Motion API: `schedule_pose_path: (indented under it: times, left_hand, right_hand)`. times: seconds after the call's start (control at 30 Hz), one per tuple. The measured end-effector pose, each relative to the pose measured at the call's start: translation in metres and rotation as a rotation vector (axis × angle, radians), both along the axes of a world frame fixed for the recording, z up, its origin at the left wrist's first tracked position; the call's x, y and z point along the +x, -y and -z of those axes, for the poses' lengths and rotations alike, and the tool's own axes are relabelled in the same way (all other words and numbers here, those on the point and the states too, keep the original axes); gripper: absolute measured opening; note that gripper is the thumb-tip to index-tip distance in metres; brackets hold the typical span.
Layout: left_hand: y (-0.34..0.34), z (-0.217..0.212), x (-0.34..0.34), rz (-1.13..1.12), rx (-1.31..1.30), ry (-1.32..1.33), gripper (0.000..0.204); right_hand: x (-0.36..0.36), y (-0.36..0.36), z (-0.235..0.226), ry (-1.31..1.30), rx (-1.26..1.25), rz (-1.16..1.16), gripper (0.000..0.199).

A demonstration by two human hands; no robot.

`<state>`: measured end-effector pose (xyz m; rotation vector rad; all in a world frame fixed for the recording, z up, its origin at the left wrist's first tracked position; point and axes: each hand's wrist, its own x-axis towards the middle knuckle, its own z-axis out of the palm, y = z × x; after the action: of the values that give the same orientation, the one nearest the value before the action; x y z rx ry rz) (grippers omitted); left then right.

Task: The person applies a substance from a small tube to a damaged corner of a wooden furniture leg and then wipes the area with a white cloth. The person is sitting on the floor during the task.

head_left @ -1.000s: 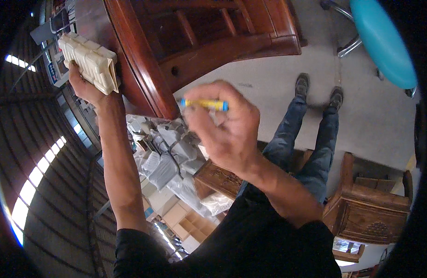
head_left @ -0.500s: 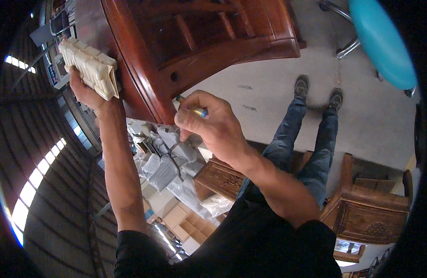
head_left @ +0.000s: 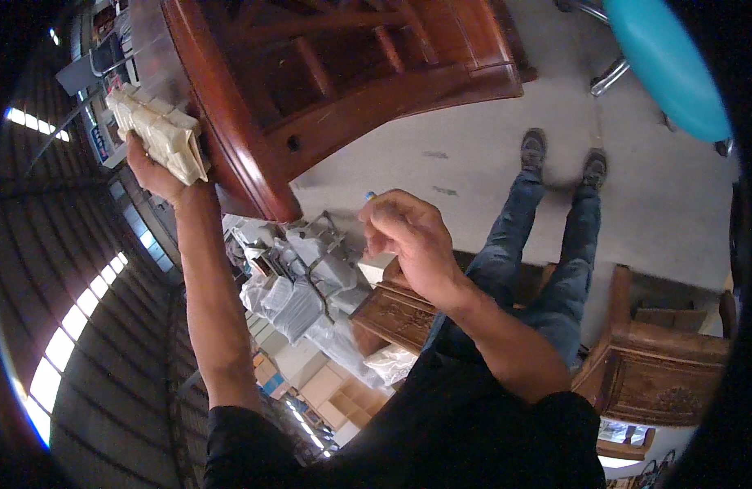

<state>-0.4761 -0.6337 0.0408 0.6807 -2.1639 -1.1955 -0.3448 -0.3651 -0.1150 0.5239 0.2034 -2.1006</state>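
Observation:
At the upper left, my left hand (head_left: 150,169) is closed around a cream, ridged bundle (head_left: 165,134) that looks folded and soft. That bundle lies against the flat outer face of a glossy red-brown wooden furniture piece (head_left: 229,122), which has slats, a curved rail and a round hole. My right hand (head_left: 412,236), fingers curled, hangs in front of the furniture's lower corner, apart from it. A small stick-like object with a blue end (head_left: 370,196) pokes out of its fingers; the rest is hidden by the hand.
Carved wooden furniture (head_left: 400,314) stands beside my legs, with another carved piece (head_left: 665,375) at the lower right. Grey-wrapped goods (head_left: 290,301) are piled below the red-brown piece. A turquoise seat (head_left: 673,69) on chrome legs is at the upper right.
My right hand has drawn away from the furniture's corner, to the right and slightly down, with the small stick-like object. My left hand keeps its hold on the cream bundle.

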Motion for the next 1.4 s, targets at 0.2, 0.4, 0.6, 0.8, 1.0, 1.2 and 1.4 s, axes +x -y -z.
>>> schedule_pose_path:
  times: [0.2, 0.4, 0.6, 0.8, 1.0, 1.2, 1.4]
  left_hand:
    - [0.018, -0.012, 0.01, -0.16, -0.12, 0.122, 0.049]
    - [0.009, 0.007, 0.013, -0.102, -0.608, 0.242, 0.049]
    - [-0.001, 0.002, 0.01, -0.169, -0.266, 0.115, 0.046]
    - [0.001, -0.001, 0.01, -0.129, -0.021, 0.013, 0.042]
    - [0.065, -0.023, 0.003, -0.16, -0.554, 0.265, 0.045]
    - [0.056, -0.024, -0.009, -0.226, -1.134, 0.446, 0.049]
    - [0.054, -0.011, -0.008, -0.252, -1.165, 0.457, 0.049]
  right_hand:
    - [0.061, -0.031, 0.094, -0.136, 0.242, 0.04, 0.036]
    - [0.051, -0.061, 0.149, -0.148, 0.53, 0.091, 0.031]
    - [0.052, -0.091, 0.171, -0.3, 0.795, -0.102, 0.024]
    - [0.058, -0.103, 0.232, -0.212, 0.861, -0.019, 0.023]
    - [-0.015, -0.111, 0.29, -0.122, 0.836, 0.068, 0.017]
    - [-0.084, -0.098, 0.344, -0.069, 0.78, 0.077, 0.018]
    - [-0.098, -0.074, 0.363, -0.116, 0.696, 0.127, 0.025]
